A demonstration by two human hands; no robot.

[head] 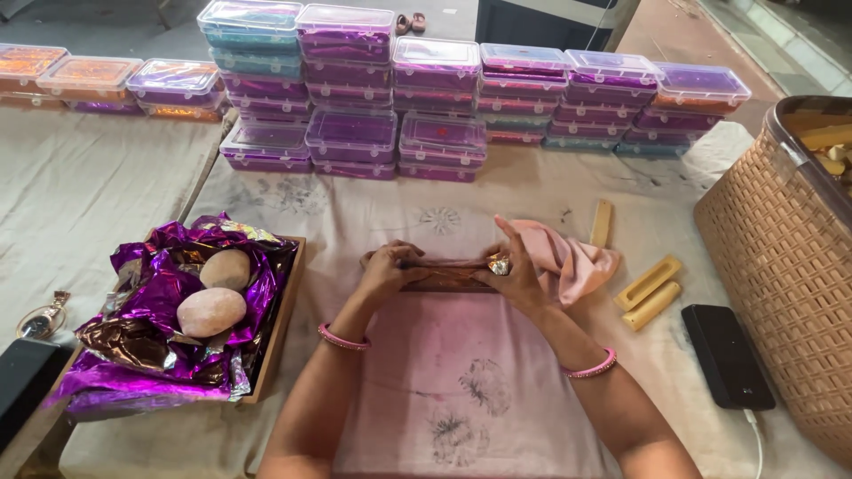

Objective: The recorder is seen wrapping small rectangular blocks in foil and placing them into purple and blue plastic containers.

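Both hands pinch a long brown bar (446, 278) that lies crosswise on the desk (461, 372), left hand (388, 269) gripping its left end, right hand (515, 270) its foil-tipped right end, a pink cloth (568, 257) just behind

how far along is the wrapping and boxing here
Done: many closed clear boxes stacked at the table's far side. In hand: left hand and right hand press a foil-covered bar. Left: two pale lumps on purple foil in the tray.
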